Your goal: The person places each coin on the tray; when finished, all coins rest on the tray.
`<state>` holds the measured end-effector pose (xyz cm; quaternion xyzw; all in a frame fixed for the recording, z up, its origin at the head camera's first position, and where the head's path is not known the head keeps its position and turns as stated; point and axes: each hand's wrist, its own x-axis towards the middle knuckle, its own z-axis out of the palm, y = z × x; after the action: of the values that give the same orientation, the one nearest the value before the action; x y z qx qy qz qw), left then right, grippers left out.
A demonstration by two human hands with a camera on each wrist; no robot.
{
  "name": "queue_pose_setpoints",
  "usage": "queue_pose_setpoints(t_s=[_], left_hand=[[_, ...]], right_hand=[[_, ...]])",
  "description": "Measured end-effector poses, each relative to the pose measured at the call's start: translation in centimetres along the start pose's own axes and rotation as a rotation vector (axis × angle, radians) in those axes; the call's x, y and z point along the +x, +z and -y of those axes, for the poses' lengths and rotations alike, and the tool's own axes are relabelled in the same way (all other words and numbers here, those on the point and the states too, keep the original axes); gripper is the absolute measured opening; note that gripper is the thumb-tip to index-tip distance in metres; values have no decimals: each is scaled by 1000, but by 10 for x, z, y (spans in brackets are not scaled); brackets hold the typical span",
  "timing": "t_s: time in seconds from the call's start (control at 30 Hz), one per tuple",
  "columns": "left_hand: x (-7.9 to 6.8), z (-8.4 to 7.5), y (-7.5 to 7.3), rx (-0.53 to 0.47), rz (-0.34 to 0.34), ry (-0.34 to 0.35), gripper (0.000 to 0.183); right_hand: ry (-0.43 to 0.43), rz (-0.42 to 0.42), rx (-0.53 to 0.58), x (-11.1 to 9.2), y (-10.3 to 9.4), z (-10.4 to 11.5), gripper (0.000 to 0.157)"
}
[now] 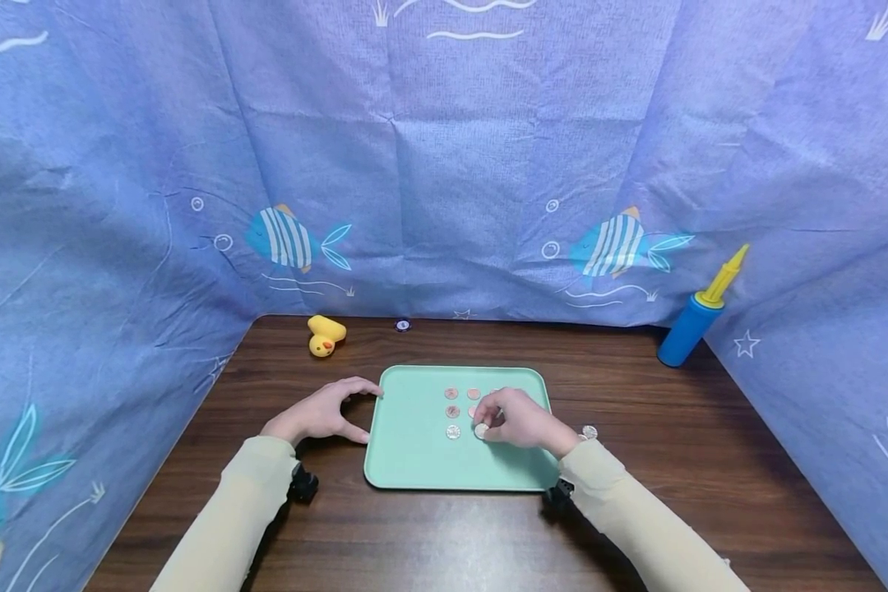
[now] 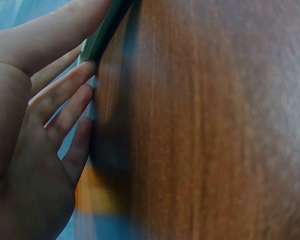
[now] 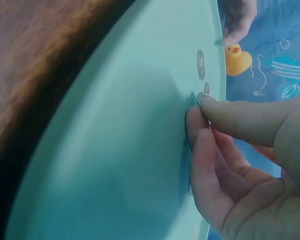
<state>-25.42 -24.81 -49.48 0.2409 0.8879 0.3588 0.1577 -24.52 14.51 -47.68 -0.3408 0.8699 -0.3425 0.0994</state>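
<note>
My right hand (image 1: 520, 419) pinches a silver coin (image 1: 481, 431) between thumb and fingertips, low over the pale green tray (image 1: 414, 469). In the right wrist view, the pinched coin (image 3: 204, 96) is tilted and seen nearly edge-on. Left of that hand, another silver coin (image 1: 453, 432) lies flat below copper coins (image 1: 452, 411) set in rows; the hand covers part of these rows. My left hand (image 1: 324, 411) is at the tray's left edge, thumb and fingers spread apart. From the left wrist, its fingers (image 2: 72, 107) appear fairly straight, with fingertips at the tray's rim (image 2: 97, 42).
Close by the right sleeve, silver coins (image 1: 589, 432) lie on the dark wooden table (image 1: 429, 543), partly hidden. Behind the tray are a yellow rubber duck (image 1: 324, 335) and a small dark round token (image 1: 403, 326). A blue and yellow hand pump (image 1: 691, 325) stands back right, near the curtain (image 1: 444, 164).
</note>
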Motion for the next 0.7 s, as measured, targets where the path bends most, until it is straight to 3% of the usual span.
queue_pose_setpoints(t_s=[0.37, 0.7], left_hand=[[-1, 3, 1, -5, -5, -6, 75], [0, 3, 1, 2, -5, -3, 75]], right_hand=[[13, 7, -123, 2, 4, 11, 12], [25, 8, -126, 2, 5, 12, 12]])
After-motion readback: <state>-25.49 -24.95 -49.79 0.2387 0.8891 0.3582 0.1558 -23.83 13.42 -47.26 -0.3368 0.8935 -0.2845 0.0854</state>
